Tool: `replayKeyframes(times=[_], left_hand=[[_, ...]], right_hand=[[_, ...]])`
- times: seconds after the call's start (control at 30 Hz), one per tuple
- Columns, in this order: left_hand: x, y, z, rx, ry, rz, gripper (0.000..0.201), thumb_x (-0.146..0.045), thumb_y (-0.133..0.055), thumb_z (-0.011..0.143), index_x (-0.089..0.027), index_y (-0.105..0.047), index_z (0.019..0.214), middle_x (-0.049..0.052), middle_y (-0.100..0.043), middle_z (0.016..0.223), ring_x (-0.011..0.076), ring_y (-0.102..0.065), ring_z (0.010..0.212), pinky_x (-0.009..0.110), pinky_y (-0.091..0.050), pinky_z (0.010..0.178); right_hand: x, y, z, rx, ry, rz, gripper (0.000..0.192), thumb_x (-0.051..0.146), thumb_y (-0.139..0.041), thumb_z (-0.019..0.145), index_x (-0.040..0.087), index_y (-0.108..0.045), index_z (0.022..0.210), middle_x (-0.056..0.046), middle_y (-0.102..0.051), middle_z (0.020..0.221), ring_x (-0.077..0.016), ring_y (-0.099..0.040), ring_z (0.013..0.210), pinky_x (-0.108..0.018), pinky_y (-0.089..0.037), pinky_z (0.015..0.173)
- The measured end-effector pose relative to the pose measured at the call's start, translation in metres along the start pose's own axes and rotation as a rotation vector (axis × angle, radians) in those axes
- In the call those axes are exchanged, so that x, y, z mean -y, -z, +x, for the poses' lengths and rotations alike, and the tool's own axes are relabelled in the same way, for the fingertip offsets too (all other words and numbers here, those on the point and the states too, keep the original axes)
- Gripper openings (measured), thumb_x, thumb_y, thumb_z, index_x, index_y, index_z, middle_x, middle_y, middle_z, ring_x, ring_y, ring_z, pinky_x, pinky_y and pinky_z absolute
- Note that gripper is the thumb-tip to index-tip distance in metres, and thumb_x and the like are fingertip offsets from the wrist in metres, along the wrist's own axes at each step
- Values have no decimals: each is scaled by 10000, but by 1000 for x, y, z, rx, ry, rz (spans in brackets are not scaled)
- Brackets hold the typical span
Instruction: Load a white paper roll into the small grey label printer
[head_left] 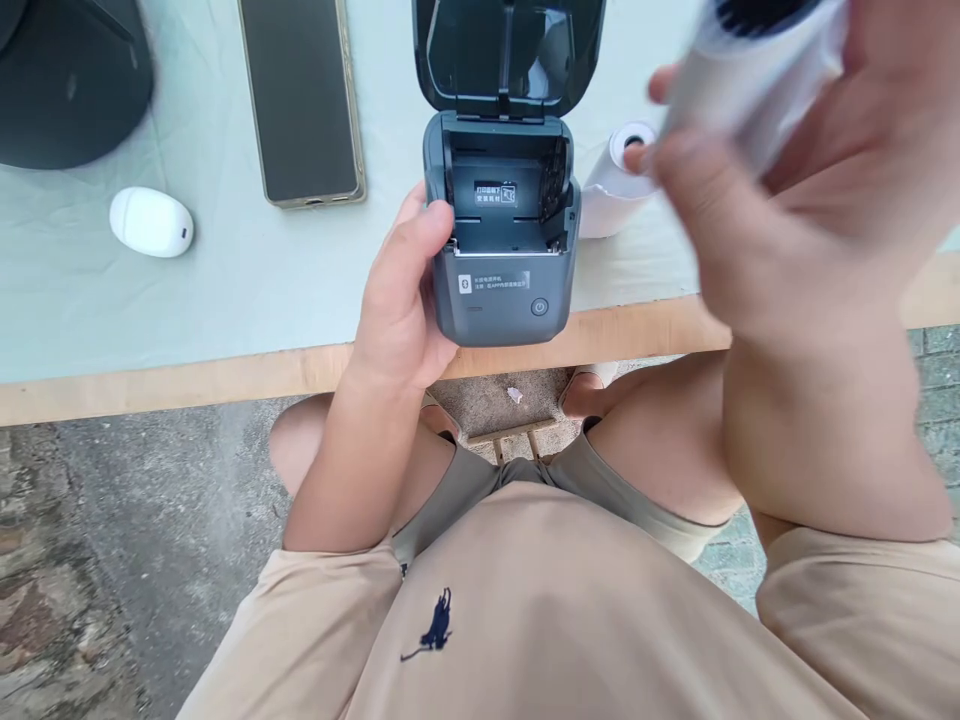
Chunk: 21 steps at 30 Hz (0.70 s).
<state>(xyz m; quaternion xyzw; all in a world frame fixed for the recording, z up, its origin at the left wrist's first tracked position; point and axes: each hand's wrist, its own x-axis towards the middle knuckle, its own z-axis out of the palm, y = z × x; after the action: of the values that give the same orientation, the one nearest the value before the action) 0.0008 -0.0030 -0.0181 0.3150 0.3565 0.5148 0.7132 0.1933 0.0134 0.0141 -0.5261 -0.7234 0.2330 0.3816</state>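
Observation:
My left hand grips the left side of a dark grey label printer, thumb on its edge. The printer's black lid stands raised, and the paper bay inside shows no roll. Up at the right, my right hand holds a white paper roll with a dark core, blurred by motion. Beneath it, a second white paper roll lies on the table just right of the printer, partly hidden by my fingers.
A smartphone lies screen up left of the printer. Farther left are a white earbud case and a large black object, cut off by the frame. The pale cloth-covered table has a wooden front edge.

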Motion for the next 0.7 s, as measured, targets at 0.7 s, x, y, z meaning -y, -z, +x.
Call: replayKeyframes(times=[0.7], left_hand=[[4,-2,-7,30,-70,-40,205,-275,-529,863,-233,-491,1060,40,-605,1071,234,-557,1178,330,-519,909]], right_hand=[[23,-25,5,45,266,-490,161,219,-456,847,221,-615,874,-7,-626,974,-151,-589,970,-307,-471,838]])
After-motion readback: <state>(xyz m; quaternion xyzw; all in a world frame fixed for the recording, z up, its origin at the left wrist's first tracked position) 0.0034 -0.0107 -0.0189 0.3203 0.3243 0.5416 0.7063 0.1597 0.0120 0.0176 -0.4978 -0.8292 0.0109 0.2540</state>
